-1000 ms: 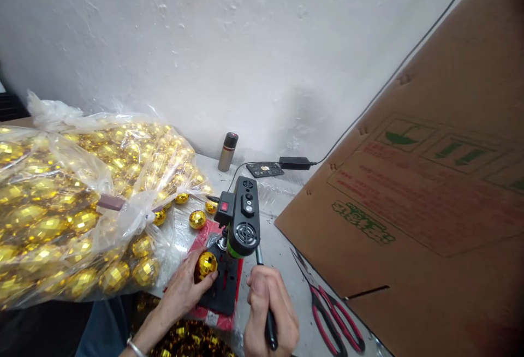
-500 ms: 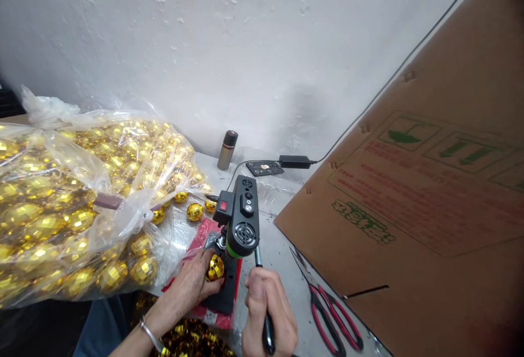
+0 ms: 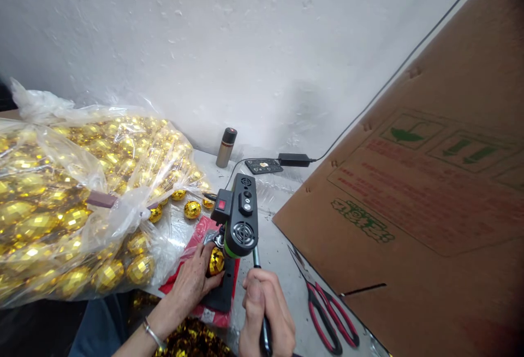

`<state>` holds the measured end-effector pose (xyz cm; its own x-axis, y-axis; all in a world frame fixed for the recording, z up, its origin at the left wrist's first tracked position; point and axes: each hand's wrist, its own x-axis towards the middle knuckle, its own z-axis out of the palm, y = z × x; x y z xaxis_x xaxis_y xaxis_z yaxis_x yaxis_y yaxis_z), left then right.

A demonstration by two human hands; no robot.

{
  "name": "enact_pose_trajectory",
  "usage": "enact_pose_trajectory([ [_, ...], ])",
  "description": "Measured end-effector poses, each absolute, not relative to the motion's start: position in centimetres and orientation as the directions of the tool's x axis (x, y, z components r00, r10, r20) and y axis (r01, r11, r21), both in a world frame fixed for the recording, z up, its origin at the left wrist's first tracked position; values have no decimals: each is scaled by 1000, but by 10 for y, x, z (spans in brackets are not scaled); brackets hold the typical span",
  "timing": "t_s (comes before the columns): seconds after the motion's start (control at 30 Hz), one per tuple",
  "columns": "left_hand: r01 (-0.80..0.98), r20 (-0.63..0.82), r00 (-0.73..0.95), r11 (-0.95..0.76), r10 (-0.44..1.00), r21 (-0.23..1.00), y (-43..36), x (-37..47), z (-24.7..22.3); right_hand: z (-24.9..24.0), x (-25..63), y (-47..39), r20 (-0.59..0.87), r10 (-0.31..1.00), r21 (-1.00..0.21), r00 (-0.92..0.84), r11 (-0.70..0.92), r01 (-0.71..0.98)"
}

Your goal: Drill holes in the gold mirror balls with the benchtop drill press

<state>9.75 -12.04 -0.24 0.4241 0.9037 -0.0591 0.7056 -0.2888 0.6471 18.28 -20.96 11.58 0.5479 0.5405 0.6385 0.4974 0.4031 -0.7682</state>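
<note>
A gold mirrored ball (image 3: 216,261) is gripped between the thumb and fingers of my left hand (image 3: 194,278), just beside the head of a black bench press machine (image 3: 241,218). Its top carries round vents, small buttons and a red switch. The machine's dark base (image 3: 221,294) lies under the ball, on a red plastic sheet (image 3: 200,231). My right hand (image 3: 266,310) is closed around the black grip of the machine's lever (image 3: 256,259). The head partly covers the spot where ball and machine meet, so I cannot tell whether they touch.
A clear bag of gold balls (image 3: 82,215) fills the left, with loose gold balls (image 3: 192,209) beside it. Red-handled scissors (image 3: 323,308) lie right, by a large cardboard box (image 3: 409,193). A phone (image 3: 264,166), power adapter (image 3: 294,160) and bottle (image 3: 226,148) stand behind.
The ball in my left hand has moved slightly up and inward, closer to the machine's head. My right hand keeps its hold on the lever. The view has shifted a little.
</note>
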Motion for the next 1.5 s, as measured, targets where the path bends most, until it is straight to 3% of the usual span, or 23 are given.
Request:
enact_pose_trajectory([
  [0.3,754,-121,455,-310,882,580,-128,94,1,112,186,-211,660,547,-747,515,404,528],
  [0.53,633,-11,456,-316,890,707,-118,88,-10,112,186,-212,656,553,-751,514,407,520],
  [0.83,612,-68,578,-377,813,695,-113,84,7,116,190,-210,675,543,-733,499,418,536],
  [1.03,646,-81,546,-356,834,675,-118,87,8,121,195,-206,687,532,-721,496,412,557],
  [1.27,520,116,556,-453,823,724,-114,90,-8,120,194,-207,686,537,-723,491,423,546],
  [1.5,528,99,521,-411,848,743,-120,100,-18,117,188,-209,672,523,-736,524,391,553],
])
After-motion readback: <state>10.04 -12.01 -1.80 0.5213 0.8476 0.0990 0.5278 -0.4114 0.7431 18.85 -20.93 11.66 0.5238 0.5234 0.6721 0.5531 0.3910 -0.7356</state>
